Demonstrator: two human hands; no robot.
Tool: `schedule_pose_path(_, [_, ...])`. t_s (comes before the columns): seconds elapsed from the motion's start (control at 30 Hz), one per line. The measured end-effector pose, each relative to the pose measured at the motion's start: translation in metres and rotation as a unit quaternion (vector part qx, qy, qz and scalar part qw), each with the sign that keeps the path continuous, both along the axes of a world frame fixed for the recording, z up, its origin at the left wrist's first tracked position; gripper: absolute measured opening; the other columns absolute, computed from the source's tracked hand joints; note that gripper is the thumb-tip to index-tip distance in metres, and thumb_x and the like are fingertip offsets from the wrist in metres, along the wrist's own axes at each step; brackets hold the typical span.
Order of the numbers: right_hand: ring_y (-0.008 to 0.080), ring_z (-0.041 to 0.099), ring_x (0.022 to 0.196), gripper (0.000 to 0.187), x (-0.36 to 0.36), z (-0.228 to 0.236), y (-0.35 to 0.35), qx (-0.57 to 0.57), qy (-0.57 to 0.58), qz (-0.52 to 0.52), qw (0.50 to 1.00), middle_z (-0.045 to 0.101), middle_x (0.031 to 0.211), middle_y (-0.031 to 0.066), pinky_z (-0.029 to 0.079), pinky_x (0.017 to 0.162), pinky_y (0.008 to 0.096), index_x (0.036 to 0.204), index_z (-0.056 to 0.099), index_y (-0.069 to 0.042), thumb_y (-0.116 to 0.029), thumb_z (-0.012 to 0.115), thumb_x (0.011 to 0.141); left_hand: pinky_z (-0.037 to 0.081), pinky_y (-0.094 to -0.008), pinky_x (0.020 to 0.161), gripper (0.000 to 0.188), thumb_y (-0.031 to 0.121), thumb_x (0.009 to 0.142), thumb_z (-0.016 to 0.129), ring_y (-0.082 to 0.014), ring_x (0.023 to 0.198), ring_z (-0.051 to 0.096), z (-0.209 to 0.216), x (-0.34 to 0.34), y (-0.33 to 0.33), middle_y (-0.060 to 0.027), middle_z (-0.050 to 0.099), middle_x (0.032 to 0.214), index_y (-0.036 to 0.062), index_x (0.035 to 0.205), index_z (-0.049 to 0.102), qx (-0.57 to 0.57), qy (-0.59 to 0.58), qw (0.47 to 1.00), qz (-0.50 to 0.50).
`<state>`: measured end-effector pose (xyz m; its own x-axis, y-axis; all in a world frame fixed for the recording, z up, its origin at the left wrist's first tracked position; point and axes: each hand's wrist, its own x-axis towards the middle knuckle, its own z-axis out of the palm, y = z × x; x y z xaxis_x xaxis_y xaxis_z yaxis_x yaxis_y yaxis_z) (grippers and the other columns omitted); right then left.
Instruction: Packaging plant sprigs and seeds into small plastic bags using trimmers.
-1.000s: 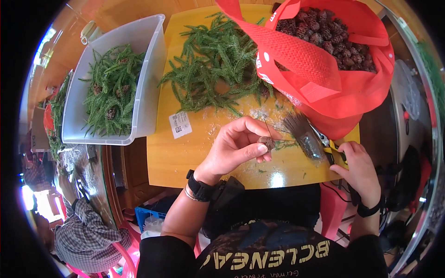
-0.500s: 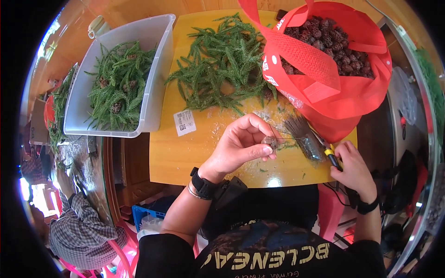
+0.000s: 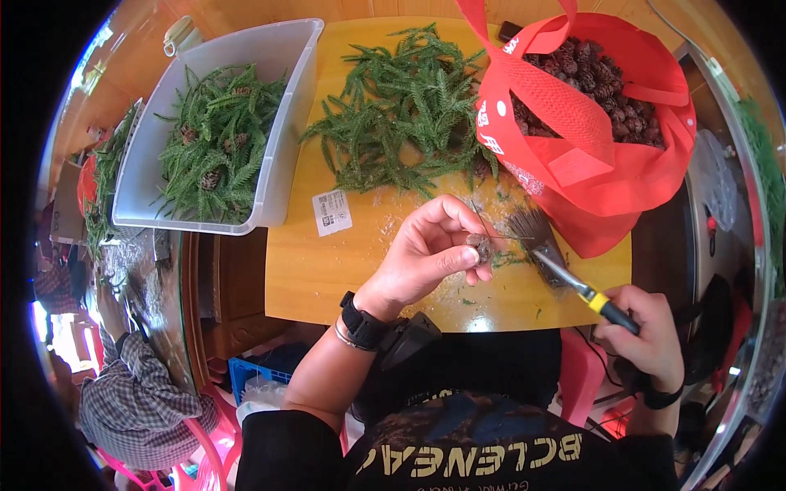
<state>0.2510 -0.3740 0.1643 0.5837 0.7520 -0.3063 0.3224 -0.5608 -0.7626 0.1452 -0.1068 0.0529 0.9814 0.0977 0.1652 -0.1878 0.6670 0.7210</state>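
Near-left of a red bag (image 3: 602, 196), the left hand (image 3: 430, 258) is pinching a pine cone (image 3: 481, 249) while, nearside of the bag, the right hand (image 3: 647, 334) is gripping pliers (image 3: 583, 290) slanting lengthwise toward the cone's wire (image 3: 514, 238).

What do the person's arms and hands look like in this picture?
The left hand and right hand are ungloved. The left wears a chunky black wristband and, further up the arm, a thin, pale bangle; the right, a black strap. The sleeves are short and black.
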Motion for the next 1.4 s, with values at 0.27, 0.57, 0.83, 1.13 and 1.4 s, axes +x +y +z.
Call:
schedule_pose_path(0.27, [0.0224,0.061,0.074,0.024,-0.006,-0.021,0.036,0.099,-0.110,0.036,0.988,0.065,0.073,0.0119,0.041,0.092,0.0402,0.063,0.042,-0.003,-0.010,0.066,0.064,0.052,-0.0279,0.057,0.027,0.017,0.080,0.066,-0.0210,0.070,0.062,0.000,0.000,0.002,-0.0197,0.057,0.097,0.0053,0.093,0.046,-0.027,-0.020,0.999,0.007])
schedule_pose_path(0.57, [0.0214,0.061,0.072,0.017,-0.007,-0.024,0.051,0.109,-0.131,0.021,0.985,0.065,0.071,0.0096,0.042,0.090,0.0393,0.065,0.048,-0.002,-0.006,0.065,0.065,0.051,-0.0284,0.057,0.028,0.011,0.079,0.067,-0.0221,0.072,0.061,-0.004,-0.001,0.002,-0.0145,0.054,0.104,0.0039,0.097,0.047,-0.061,-0.026,0.998,0.004])
schedule_pose_path(0.83, [0.0195,0.061,0.069,0.013,-0.006,-0.025,0.054,0.134,-0.105,0.034,0.985,0.065,0.069,0.0077,0.043,0.090,0.0386,0.066,0.051,-0.002,-0.006,0.064,0.066,0.051,-0.0281,0.056,0.028,0.010,0.079,0.067,-0.0221,0.071,0.061,-0.004,-0.001,0.002,-0.0144,0.054,0.103,0.0046,0.097,0.047,-0.058,-0.019,0.998,0.005])
schedule_pose_path(1.13, [0.0221,0.062,0.072,0.016,-0.004,-0.025,0.052,0.104,-0.138,0.037,0.984,0.062,0.066,0.0081,0.046,0.085,0.0373,0.065,0.051,-0.002,-0.007,0.066,0.065,0.043,-0.0225,0.049,0.025,0.010,0.079,0.066,-0.0171,0.063,0.058,-0.003,-0.001,0.002,-0.0142,0.055,0.097,0.0068,0.096,0.047,-0.038,-0.015,0.999,0.005])
schedule_pose_path(1.4, [0.0255,0.062,0.079,0.025,-0.010,-0.026,0.053,0.099,-0.180,0.023,0.978,0.049,0.063,0.0093,0.046,0.070,0.0310,0.063,0.044,-0.001,-0.006,0.069,0.063,0.043,-0.0199,0.050,0.019,0.002,0.077,0.065,-0.0129,0.061,0.055,0.002,-0.002,0.003,-0.0107,0.055,0.086,0.0049,0.089,0.050,-0.004,0.019,0.999,0.034])
